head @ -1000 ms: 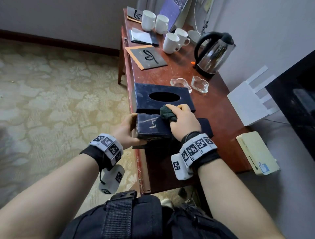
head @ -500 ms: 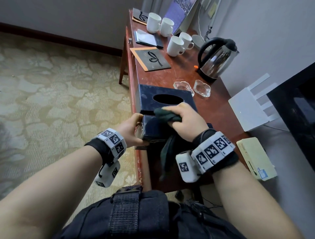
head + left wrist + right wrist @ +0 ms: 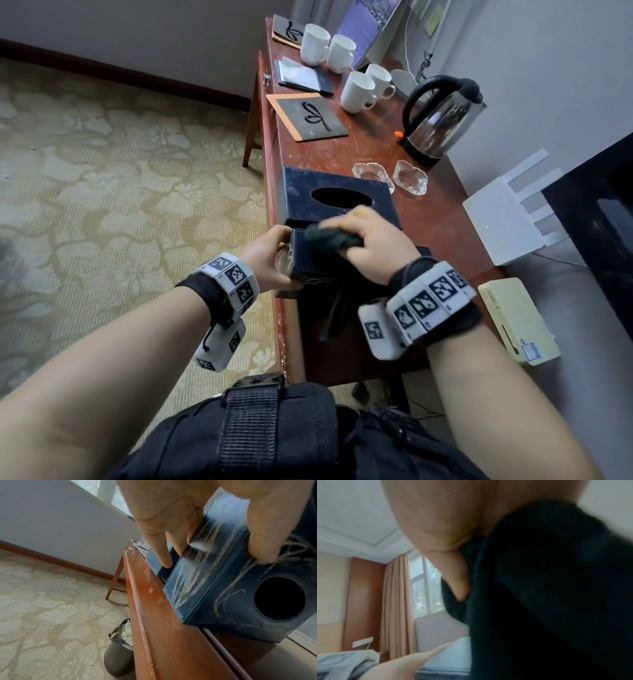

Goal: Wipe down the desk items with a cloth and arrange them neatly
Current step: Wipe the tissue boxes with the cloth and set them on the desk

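Note:
My left hand [image 3: 270, 257] grips a small dark blue box [image 3: 308, 260] tilted at the near front edge of the wooden desk [image 3: 438, 219]. In the left wrist view the small box [image 3: 223, 582] is dusty and scratched, with a round hole in one face, and my thumb and fingers [image 3: 260, 539] wrap round it. My right hand [image 3: 370, 243] holds a dark green cloth [image 3: 325, 236] bunched against the box's top; the cloth [image 3: 547, 588] fills the blurred right wrist view. Just behind stands a larger dark blue tissue box [image 3: 335, 198] with an oval opening.
Two glass ashtrays [image 3: 390, 174], a steel kettle [image 3: 442, 120], several white mugs [image 3: 356, 92], dark folders [image 3: 308, 116] and a notepad lie farther along the desk. A white router [image 3: 507, 219] and a cream box [image 3: 517, 318] sit right. A lined bin [image 3: 120, 650] stands under the desk's front edge.
The right hand has swept the cloth leftward across the small box's top, and a tail of cloth now hangs below. The left hand keeps its grip, with the box tilted more.

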The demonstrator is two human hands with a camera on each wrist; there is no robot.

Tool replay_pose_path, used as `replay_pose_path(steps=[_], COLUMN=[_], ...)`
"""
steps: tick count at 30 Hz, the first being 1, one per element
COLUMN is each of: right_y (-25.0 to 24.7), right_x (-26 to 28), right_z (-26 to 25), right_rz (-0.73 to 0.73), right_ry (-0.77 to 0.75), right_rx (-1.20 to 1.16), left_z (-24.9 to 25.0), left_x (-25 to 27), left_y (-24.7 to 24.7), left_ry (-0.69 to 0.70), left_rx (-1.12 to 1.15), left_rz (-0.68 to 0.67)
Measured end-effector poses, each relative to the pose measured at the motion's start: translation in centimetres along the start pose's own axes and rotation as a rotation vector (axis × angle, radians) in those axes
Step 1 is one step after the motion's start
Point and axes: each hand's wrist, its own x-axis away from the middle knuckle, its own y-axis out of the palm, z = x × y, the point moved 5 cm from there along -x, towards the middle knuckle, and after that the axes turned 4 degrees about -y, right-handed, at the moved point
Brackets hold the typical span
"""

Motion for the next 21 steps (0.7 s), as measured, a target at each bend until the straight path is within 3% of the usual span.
replay_pose_path(steps=[2, 7, 10, 15, 17, 19, 21], right_y=[0.4, 4.0, 2.1, -2.1, -2.2, -0.2, 2.9], right_x=[-1.1, 0.5, 2.2, 3.9, 2.8, 1.3, 1.0], right_z=[-0.8, -1.1, 3.7, 10.3, 8.8, 4.8, 0.5], right_rz=[0.153, 0.059, 0.122, 0.166, 0.217, 0.211, 0.109], right_ry=[0.035, 0.044, 0.208, 0.604, 0.549, 0.337, 0.133], right_rx=[-0.044, 0.083, 0.094, 0.238, 0.206, 0.14, 0.15], left_z=[0.1, -0.3, -0.7, -0.7, -0.7, -0.7, -0.6], left_x=[-0.1, -0.3, -0.3, -0.4, -0.5, -0.4, -0.3], left_y=[0.0, -0.1, 0.1, 0.1, 0.1, 0.1, 0.2], left_ry=[0.015, 0.049, 0.032, 0.019, 0.018, 0.018, 0.02], left_rx=[0.012, -0.004, 0.018, 0.004, 0.002, 0.011, 0.042], left_rz=[0.019, 0.035, 0.021, 0.021, 0.012, 0.004, 0.001])
